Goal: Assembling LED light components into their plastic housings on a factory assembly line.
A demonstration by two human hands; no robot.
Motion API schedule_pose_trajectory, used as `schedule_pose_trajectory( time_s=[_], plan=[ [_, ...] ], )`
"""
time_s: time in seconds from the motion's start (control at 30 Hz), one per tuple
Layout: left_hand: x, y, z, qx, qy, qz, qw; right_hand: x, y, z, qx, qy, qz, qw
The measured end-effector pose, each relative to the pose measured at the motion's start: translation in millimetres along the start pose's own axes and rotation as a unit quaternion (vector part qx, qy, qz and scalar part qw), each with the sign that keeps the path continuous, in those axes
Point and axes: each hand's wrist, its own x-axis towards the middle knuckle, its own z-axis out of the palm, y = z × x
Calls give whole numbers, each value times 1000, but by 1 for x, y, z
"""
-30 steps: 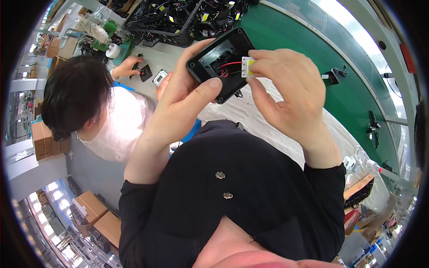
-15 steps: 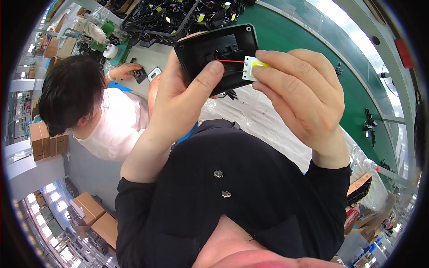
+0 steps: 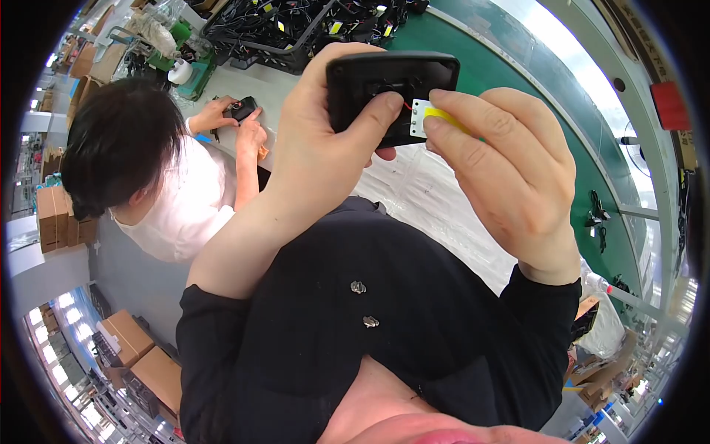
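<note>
My left hand [image 3: 336,126] grips a black plastic housing [image 3: 351,92] from its left side, with the thumb laid across the open inner face. Between the thumb and fingers of my right hand [image 3: 510,163] is a small white LED board [image 3: 418,118] with a yellow patch, held at the housing's right edge. A short red wire [image 3: 407,106] runs from the board toward the inside of the housing, near my left thumb. The wire's inner end is hidden by that thumb. My right fingers cover part of the yellow patch.
At the left, a co-worker [image 3: 163,177] in a white top handles a small black device [image 3: 242,109]. A black crate [image 3: 270,53] at the back holds many cabled parts. A white bottle [image 3: 180,72] stands beyond the co-worker. Black cables [image 3: 597,214] lie on the green surface at right.
Both my hands have shifted right with the housing, which is now tilted more edge-on. The board sits closer to my left thumb. The co-worker's two hands have come together on the black device.
</note>
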Motion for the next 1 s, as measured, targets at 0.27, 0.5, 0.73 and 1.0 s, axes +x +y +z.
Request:
schedule_pose_trajectory(
  time_s=[0.27, 0.5, 0.73, 1.0],
  plan=[
    [-9, 5, -16, -101, -56, -38, 993, 15, 1, -3, 61, -22, 9, 998],
    [-20, 8, -18, -35, -57, 15, 998, 18, -6, -5, 46, -17, 15, 999],
    [-22, 22, -18, -85, -57, -68, 992, 22, -15, -9, 48, -32, 2, 998],
    [-26, 19, -20, -48, -111, -64, 991, 16, -21, -6, 63, -28, -4, 998]
  ],
)
